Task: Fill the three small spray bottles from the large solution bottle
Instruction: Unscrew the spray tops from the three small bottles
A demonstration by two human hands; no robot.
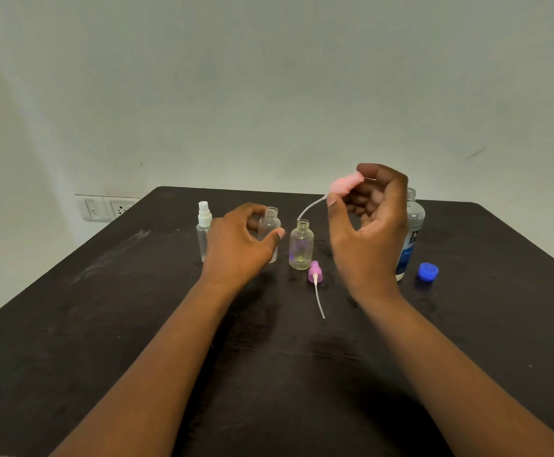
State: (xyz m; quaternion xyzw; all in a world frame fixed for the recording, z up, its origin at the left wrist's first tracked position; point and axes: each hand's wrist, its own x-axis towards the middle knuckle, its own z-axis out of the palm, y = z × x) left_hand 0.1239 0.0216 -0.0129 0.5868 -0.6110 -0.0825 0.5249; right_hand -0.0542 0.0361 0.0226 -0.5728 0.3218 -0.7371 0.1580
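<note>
- The right hand [369, 225] pinches a pink spray pump [346, 185], its tube end at the mouth of the middle spray bottle [301, 244].
- The left hand [240, 245] curls loosely around an open spray bottle [270, 225]; whether it touches is unclear.
- The large solution bottle [412, 232] stands uncapped on the desk [104, 324], partly behind the right hand.

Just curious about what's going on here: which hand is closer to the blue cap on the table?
The right hand. It is raised just left of the blue cap, holding a pink sprayer top. The left hand is far to the left, beyond two small bottles.
</note>
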